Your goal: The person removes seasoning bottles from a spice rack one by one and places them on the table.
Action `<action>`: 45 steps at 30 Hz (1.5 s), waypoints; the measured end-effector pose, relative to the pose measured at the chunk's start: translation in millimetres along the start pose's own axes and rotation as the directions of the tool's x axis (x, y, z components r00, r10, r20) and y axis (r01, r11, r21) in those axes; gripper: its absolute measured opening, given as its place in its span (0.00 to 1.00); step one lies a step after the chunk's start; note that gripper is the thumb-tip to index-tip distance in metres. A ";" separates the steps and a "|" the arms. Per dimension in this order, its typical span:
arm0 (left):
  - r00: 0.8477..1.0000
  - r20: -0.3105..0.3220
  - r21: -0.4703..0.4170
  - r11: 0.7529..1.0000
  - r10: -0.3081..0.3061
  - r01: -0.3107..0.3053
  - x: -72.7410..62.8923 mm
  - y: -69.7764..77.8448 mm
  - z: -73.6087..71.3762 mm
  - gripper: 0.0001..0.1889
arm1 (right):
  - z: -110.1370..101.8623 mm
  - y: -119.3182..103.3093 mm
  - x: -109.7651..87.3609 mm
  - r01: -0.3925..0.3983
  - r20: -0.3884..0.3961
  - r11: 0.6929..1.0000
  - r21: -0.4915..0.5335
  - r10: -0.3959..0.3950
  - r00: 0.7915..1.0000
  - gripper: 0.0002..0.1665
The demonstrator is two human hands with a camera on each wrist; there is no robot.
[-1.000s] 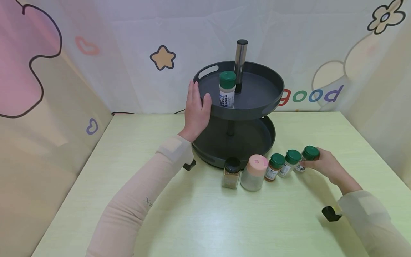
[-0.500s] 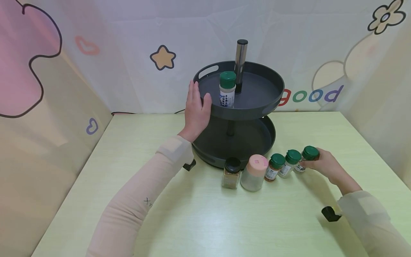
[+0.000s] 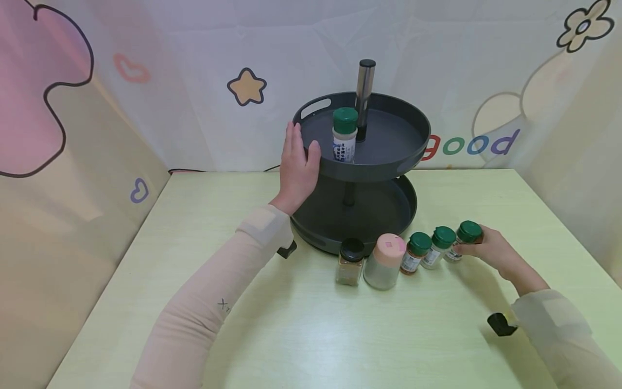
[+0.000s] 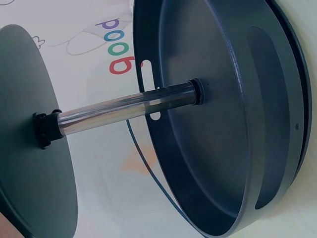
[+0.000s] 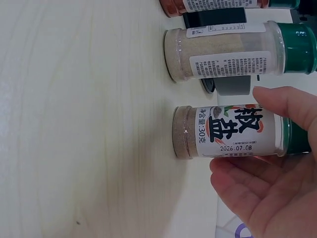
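Note:
My left hand (image 3: 298, 173) lies with straight fingers against the left rim of the upper tray (image 3: 396, 129) of a dark two-tier turntable rack. A green-capped spice jar (image 3: 344, 135) stands on that tray beside the metal post (image 3: 364, 92). The lower tray (image 4: 208, 129) holds nothing in the left wrist view. At the right, my right hand (image 3: 502, 254) grips another green-capped spice jar (image 5: 233, 131) between thumb and fingers. This jar has a white label with dark characters and holds brownish powder. It stands at the right end of a row of jars.
The row continues leftward with two green-capped spice jars, one pale (image 3: 439, 247) and one reddish (image 3: 416, 254). Then come a pink-capped glass jar (image 3: 385, 262) and a black-capped square jar (image 3: 350, 263). They stand close in front of the rack on the pale table (image 3: 311, 335).

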State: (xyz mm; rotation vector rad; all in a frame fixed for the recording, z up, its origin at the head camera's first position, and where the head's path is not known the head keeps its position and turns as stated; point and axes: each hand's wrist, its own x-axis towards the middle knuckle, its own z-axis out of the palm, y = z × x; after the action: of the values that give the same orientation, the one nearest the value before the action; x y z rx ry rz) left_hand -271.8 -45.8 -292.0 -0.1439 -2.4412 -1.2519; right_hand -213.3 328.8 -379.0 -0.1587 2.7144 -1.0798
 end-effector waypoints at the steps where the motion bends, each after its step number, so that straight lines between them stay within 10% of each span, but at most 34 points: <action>1: 1.000 0.000 0.000 1.000 0.000 0.000 0.1 0.1 -0.1 0.33 | -0.3 -0.3 -0.1 0.006 -0.001 1.000 0.000 -0.006 1.000 0.27; 45: 1.000 0.006 -0.005 1.000 0.003 -0.003 -0.1 1.1 -0.8 0.32 | -20.7 -21.6 -6.7 -0.006 -0.007 0.999 0.034 0.006 1.000 0.42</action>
State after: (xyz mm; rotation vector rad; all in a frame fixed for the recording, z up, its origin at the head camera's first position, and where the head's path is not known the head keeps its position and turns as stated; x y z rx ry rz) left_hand -271.2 -45.8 -290.8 -0.1533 -2.4423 -1.2580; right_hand -211.3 328.1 -348.4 -0.1410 2.6993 -1.1256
